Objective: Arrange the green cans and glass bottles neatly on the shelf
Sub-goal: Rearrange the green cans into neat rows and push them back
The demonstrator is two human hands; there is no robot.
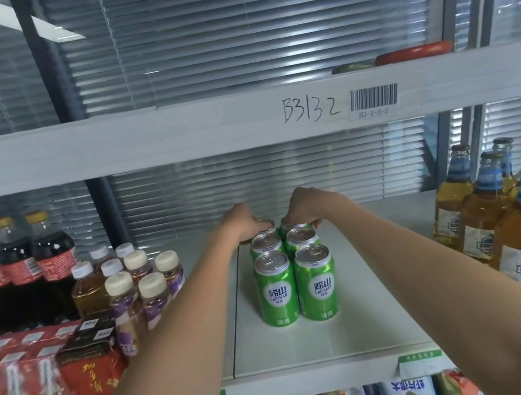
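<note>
Head view: six green cans [294, 268] are seen in two columns of three at the middle of the shelf [330, 341], labels facing front. All places below are given rel. to this can block.

Left hand [244, 222] is laid over the rear-left can [265, 225], fingers curled down around its top; it appears clamped on that can, though the fingertips are mostly hidden behind it. Right hand [302, 205] is set on the rear-right can [293, 226] in the same way, with a thumb or finger visible at the can's right side. Both forearms are stretched in from the front, one along each side of the block.

Glass bottles [506, 216] w/ blue neck labels are grouped well to the right of the cans, loosely spaced, not in clean rows. Cola bottles [21, 270] and small tea bottles [134, 282] are kept to the left, apart from the cans.

Step in hand, as judged: the rear pair is being squared up against the middle pair. For this to be done well, both cans should be pressed evenly fwd and inward so no gap is left, kept upright, and turned so labels face front like the rest. Front cans should not be knocked by the forearms. Bottles probably need straightening afterwards.
</note>
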